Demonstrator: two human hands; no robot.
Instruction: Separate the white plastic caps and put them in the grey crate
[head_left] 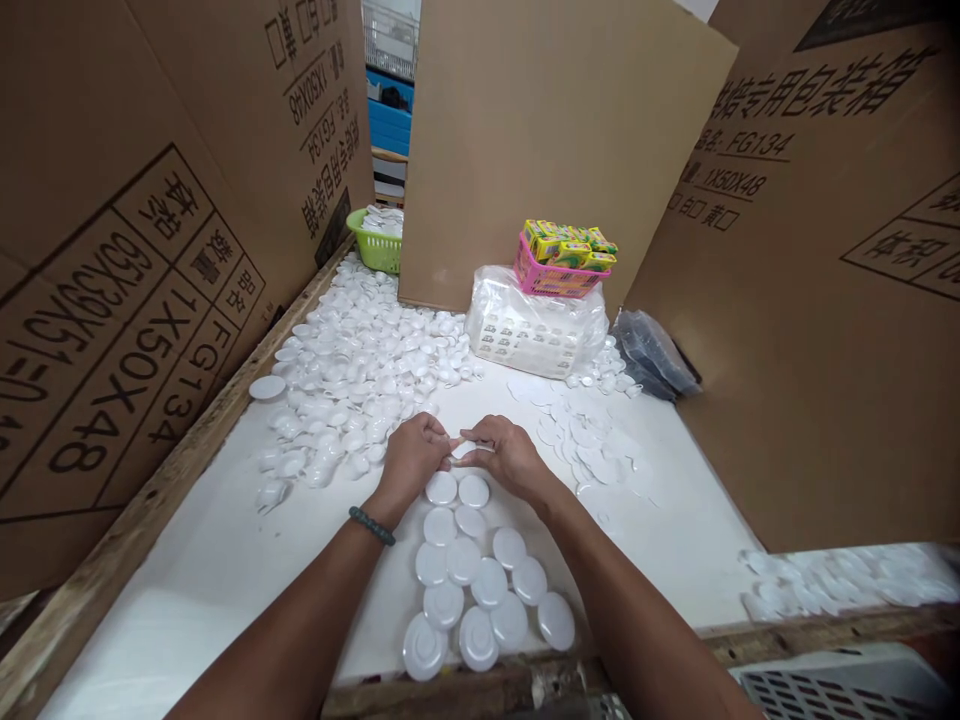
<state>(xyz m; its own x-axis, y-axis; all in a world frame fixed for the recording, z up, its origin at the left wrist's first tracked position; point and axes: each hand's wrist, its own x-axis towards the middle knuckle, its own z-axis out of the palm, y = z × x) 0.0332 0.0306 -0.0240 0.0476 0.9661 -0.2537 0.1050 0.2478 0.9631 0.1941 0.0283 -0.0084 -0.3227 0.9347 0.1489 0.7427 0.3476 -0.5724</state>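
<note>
My left hand [411, 455] and my right hand [506, 455] meet over the middle of the white table [210, 560]. Both have their fingers pinched together on a small white plastic piece [466, 448] held between them. Just below the hands lie several round white discs [480, 585] set out in overlapping rows that run toward the table's near edge. A big heap of small white plastic caps [360, 370] spreads to the left of my hands. Flat white round pieces [592, 440] lie scattered to the right.
Tall cardboard boxes wall the table at left [150, 230], back [547, 120] and right [817, 270]. A green basket [375, 240] sits at back left. A pink basket [559, 270] of yellow-green packs rests on a bagged white crate [532, 335]. A wooden rim [142, 510] edges the table.
</note>
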